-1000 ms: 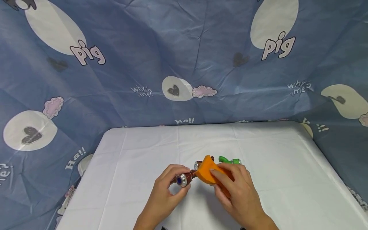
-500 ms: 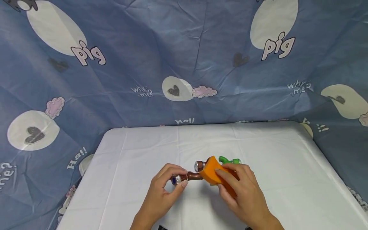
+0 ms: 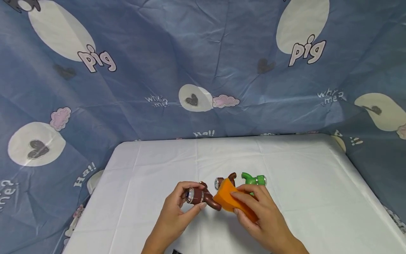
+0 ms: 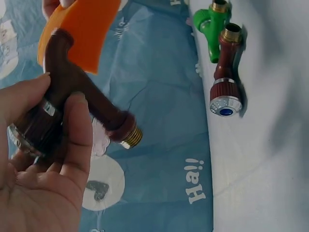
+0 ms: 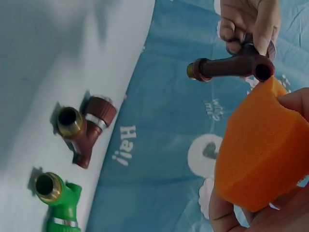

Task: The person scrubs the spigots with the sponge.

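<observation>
My left hand (image 3: 176,210) grips a dark brown tap (image 4: 79,84) by its knob, with the spout and the brass-threaded end sticking out toward the right. An orange sponge (image 5: 263,145) is pinched between the thumb and fingers of my right hand (image 3: 261,211). One corner of the sponge lies right by the tap's spout; in the right wrist view they seem to touch. Both things are held above the white table. Behind them lie a second brown tap (image 4: 227,72), partly hidden by the sponge in the head view, and a green tap (image 5: 63,203).
White cloth covers the table (image 3: 158,165). A blue printed curtain (image 3: 203,70) hangs along its back and sides. The two lying taps are close together just beyond my hands. A small dark object (image 3: 176,251) shows at the bottom edge.
The brown tap has been turned in my left hand, so its spout now points down and to the right. The sponge has shifted a little right, then back left and slightly lower.
</observation>
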Tool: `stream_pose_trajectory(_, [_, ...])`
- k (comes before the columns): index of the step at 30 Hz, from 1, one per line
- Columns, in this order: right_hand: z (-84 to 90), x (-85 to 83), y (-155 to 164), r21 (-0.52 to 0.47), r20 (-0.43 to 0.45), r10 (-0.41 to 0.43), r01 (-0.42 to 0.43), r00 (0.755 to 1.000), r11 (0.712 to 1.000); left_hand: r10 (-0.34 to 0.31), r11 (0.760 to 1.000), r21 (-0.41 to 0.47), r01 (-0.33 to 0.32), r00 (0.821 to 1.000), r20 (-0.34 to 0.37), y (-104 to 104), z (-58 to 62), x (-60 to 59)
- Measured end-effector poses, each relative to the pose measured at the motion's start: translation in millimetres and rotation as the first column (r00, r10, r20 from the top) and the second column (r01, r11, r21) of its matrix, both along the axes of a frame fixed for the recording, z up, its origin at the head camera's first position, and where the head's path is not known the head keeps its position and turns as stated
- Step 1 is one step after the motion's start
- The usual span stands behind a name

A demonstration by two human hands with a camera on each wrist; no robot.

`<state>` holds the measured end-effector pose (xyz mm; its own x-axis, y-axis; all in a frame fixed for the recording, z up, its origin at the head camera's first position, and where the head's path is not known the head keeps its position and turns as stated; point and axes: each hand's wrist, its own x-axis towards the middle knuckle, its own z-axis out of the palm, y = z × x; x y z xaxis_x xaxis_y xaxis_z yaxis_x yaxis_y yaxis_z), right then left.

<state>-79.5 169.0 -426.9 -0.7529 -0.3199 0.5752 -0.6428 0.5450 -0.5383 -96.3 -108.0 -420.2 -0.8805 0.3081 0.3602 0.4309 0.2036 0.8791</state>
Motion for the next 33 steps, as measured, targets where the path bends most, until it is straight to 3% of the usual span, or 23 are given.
stream_pose_trajectory(8, [-7.1, 5.1, -8, -0.032, -0.071, 0.09, -0.093, 0.993, 0.995, -0.039, 0.998, 0.055, 0.035, 0.997, 0.07, -4, 0.7, -0.2])
stream_pose_trajectory(13, [-11.1, 8.4, -12, -0.004, -0.068, 0.128, -0.129, 0.989, 0.992, -0.058, 0.996, 0.07, 0.05, 0.991, 0.121, -2, 2.8, 0.7])
stream_pose_trajectory(21, [-9.8, 7.7, -9, -0.024, 0.008, 0.14, -0.139, 0.99, 0.99, -0.017, 0.994, 0.106, -0.019, 0.945, 0.327, 1, 11.2, 3.1])
stream_pose_trajectory(24, [-8.0, 5.2, -7, -0.066, 0.031, 0.127, -0.125, 0.991, 0.99, 0.009, 0.999, 0.035, -0.019, 0.967, 0.255, 0, 11.9, 3.0])
stream_pose_trajectory(28, [-7.3, 3.8, -4, -0.106, 0.091, 0.089, -0.079, 0.992, 0.991, -0.023, 1.0, 0.012, 0.022, 0.994, 0.107, -3, 10.4, 2.2])
stream_pose_trajectory(33, [-9.9, 3.7, -7, -0.126, 0.125, 0.043, -0.027, 0.991, 0.992, -0.123, 0.991, 0.057, 0.119, 0.99, 0.076, -5, 10.3, 2.6])
